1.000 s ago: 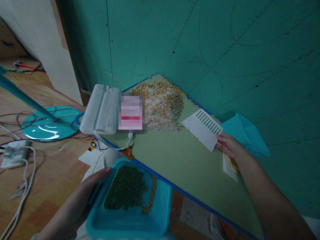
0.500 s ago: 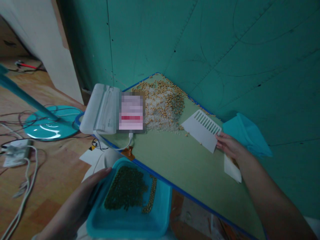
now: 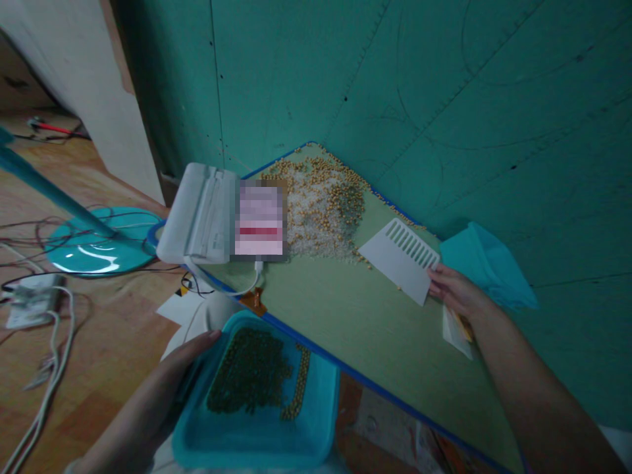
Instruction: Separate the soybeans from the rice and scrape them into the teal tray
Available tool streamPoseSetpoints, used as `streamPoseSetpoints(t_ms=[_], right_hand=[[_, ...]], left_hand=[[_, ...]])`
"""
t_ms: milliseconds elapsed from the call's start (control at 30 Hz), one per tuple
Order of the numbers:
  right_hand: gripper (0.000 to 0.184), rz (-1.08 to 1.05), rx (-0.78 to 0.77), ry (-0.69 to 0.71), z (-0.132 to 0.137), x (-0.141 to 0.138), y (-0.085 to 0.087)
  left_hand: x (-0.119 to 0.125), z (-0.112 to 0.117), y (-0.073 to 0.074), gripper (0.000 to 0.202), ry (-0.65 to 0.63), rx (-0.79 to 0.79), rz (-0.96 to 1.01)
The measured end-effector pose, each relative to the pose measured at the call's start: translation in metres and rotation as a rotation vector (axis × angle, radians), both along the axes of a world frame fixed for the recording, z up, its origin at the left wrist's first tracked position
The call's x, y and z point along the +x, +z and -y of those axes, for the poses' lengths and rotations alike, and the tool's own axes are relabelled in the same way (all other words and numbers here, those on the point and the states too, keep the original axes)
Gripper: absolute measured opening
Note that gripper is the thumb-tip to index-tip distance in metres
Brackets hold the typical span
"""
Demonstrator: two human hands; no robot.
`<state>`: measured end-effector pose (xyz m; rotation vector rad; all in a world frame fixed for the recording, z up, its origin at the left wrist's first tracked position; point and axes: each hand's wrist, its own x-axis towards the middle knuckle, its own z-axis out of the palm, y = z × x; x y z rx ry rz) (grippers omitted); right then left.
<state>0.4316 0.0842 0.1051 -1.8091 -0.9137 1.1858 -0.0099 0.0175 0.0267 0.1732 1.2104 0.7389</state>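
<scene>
In the head view, our right hand (image 3: pixel 455 288) pinches a white scraper (image 3: pixel 397 266) by one corner, over the table (image 3: pixel 320 303), just beside the heap of beans and grains (image 3: pixel 323 210). Our left hand (image 3: pixel 185 362) grips the side of a blue tub (image 3: pixel 261 438) holding green and yellow beans (image 3: pixel 249 372), by the table's near edge.

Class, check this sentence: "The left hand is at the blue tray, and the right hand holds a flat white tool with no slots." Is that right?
Not quite: the flat white tool has a row of slots along one side, as the head view shows. The rest stands: the right hand holds it, and the left hand is at the blue tray.
</scene>
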Motion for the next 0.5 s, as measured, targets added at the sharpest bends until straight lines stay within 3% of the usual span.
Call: streamPoseSetpoints(t_ms=[500], right_hand=[[0.020,-0.032,-0.015,0.016,0.0069,-0.0027,0.0002]], left_hand=[[0.0009,-0.0006,0.0059,0.012,0.008,-0.055,0.011]])
